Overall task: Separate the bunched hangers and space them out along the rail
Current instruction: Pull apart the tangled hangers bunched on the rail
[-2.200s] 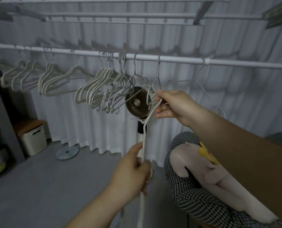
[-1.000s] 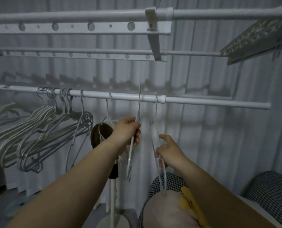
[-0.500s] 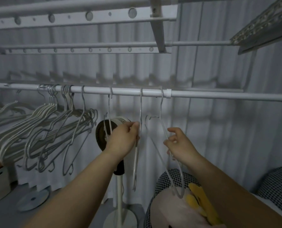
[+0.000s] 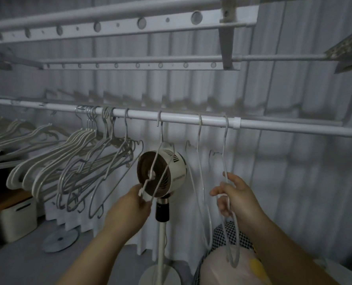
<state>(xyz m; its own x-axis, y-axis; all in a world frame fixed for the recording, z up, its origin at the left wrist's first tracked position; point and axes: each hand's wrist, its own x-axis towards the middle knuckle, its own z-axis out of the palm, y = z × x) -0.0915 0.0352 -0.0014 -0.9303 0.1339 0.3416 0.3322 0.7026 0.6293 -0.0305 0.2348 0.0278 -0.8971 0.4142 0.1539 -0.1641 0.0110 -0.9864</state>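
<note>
Backdrop: pleated white curtain [image 4: 294, 182] in a dim drying corner, with a round cream standing fan [image 4: 177, 171] before it.
Rail: long white metal rail [image 4: 273, 127], its long axis running level from left to right.
Bunch: tight cluster of thin white and grey hangers [image 4: 78, 165] hooked on the rail's left part, well left of both hands.
Left hand [image 4: 133, 204]: fingers pinched on the lower end of a thin white wire hanger [image 4: 161, 136] hooked on the rail in front of the fan.
Right hand [image 4: 237, 197]: fingers curled round the rightmost pale wire hanger [image 4: 225, 145].
Between them: a third pale hanger [image 4: 198, 145], untouched.
Key relation: the bunch lies leftward along the rail, so the left hand is nearer. A lone grey hanger [image 4: 126, 128] hangs between the two.
Progress: probably early, as most hangers remain clustered.
</note>
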